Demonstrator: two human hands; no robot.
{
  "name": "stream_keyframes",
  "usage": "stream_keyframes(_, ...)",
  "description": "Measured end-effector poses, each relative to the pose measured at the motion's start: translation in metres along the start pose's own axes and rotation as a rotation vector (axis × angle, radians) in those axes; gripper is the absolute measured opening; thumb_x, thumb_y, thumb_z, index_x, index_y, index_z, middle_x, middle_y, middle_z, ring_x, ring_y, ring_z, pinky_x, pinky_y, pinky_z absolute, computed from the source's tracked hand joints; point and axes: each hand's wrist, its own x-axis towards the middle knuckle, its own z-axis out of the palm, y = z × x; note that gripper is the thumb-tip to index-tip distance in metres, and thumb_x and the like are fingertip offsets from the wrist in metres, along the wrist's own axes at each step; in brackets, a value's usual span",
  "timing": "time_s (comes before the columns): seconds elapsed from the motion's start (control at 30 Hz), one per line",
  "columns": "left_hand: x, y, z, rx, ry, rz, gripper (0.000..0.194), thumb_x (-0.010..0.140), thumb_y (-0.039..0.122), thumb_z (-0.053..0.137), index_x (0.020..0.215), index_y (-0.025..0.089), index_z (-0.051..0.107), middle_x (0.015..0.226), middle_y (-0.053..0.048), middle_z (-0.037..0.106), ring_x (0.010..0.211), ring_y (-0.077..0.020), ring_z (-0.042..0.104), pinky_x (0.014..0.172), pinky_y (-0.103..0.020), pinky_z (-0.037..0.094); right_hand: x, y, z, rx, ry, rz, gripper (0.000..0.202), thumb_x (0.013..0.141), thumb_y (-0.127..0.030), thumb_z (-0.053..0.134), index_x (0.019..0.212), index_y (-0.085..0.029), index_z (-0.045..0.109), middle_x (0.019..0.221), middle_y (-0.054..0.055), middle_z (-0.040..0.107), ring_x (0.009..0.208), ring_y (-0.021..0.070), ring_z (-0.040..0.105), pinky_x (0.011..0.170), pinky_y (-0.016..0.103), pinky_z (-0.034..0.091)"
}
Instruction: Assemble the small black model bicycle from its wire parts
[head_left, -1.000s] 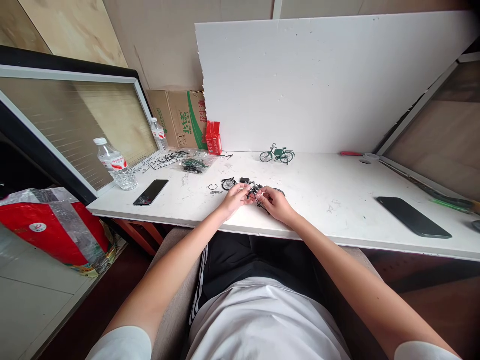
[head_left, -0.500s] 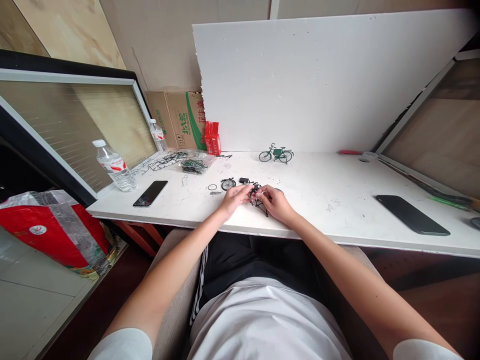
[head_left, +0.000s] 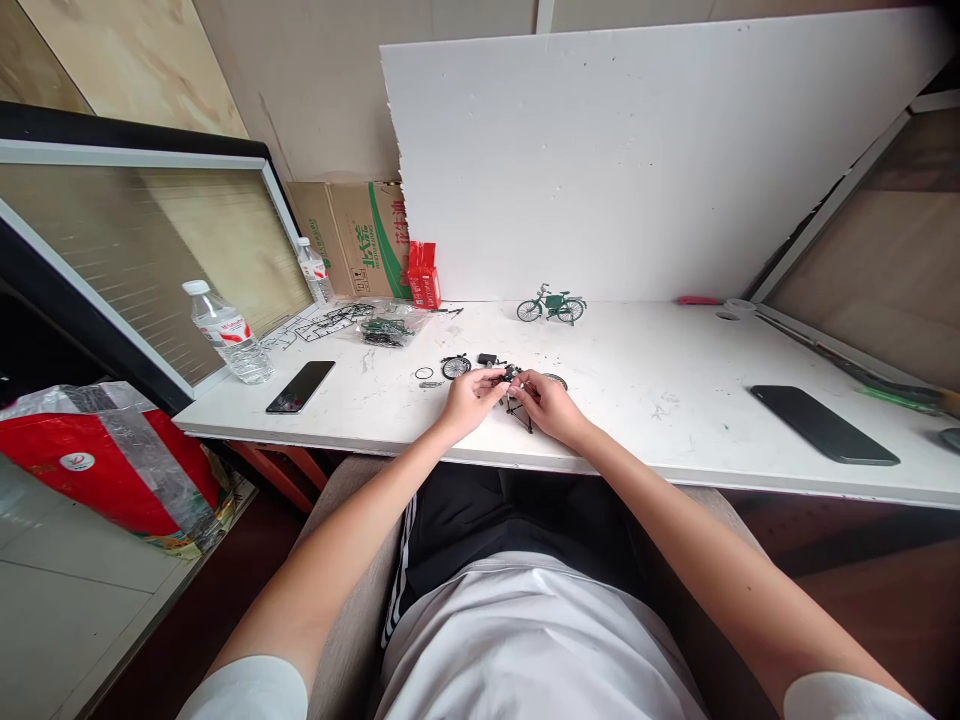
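Note:
Between my two hands is a small black model bicycle frame [head_left: 520,414], its lower tubes showing below my fingers. My left hand [head_left: 471,397] is closed on its upper left part, thumb and fingertips pinching. Pressed against the same piece from the other side, my right hand [head_left: 550,402] is closed too, its fingertips meeting the left ones. The exact grip points are hidden by the fingers. Just left of my hands lie a black model wheel [head_left: 456,368], a small black block [head_left: 487,359] and a thin black ring [head_left: 424,373]. Another wheel [head_left: 556,381] shows partly behind my right hand.
A finished green model bicycle [head_left: 551,304] stands at the back. Left are a bag of parts [head_left: 390,328], black sprues [head_left: 334,322], a phone [head_left: 301,387] and a water bottle [head_left: 229,332]. A dark phone [head_left: 823,426] lies right. White foam board [head_left: 637,160] stands behind.
My hands have drawn closer together at the model frame, the left thumb now meeting the right fingertips. More of the wheel behind my right hand shows.

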Motion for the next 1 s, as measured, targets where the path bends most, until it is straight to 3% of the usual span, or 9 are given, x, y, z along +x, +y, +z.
stream_keyframes(0.23,-0.0016,0.001,0.0022,0.048,0.119,0.052,0.03,0.082,0.023,0.084,0.107,0.016,0.069,0.114,-0.014,0.074,0.103,-0.0224,0.072,0.094,-0.036,0.058,0.0003,-0.003,-0.0001,-0.01,-0.016,0.004,0.029,0.106,-0.049,0.05,0.104,-0.023,0.063,0.076,0.002,0.065,0.062,0.0187,0.052,0.063,0.031,0.039)
stream_keyframes(0.47,-0.0008,-0.0015,0.0016,0.038,0.088,0.02,0.022,0.085,0.025,0.08,0.104,0.016,0.073,0.113,-0.014,0.076,0.101,-0.0228,0.074,0.096,-0.038,0.058,-0.0005,-0.0019,0.0008,-0.029,-0.028,0.001,0.026,0.105,-0.047,0.051,0.104,-0.023,0.062,0.076,0.002,0.065,0.062,0.019,0.054,0.063,0.031,0.038)
stream_keyframes(1.0,-0.0005,-0.0057,-0.0009,0.144,0.057,0.049,0.029,0.089,0.035,0.079,0.113,0.019,0.08,0.122,-0.015,0.078,0.108,-0.0293,0.074,0.103,-0.046,0.057,-0.0004,0.0053,0.0044,-0.066,-0.033,-0.005,0.03,0.105,-0.05,0.05,0.105,-0.023,0.063,0.076,0.003,0.067,0.061,0.019,0.054,0.062,0.03,0.037)
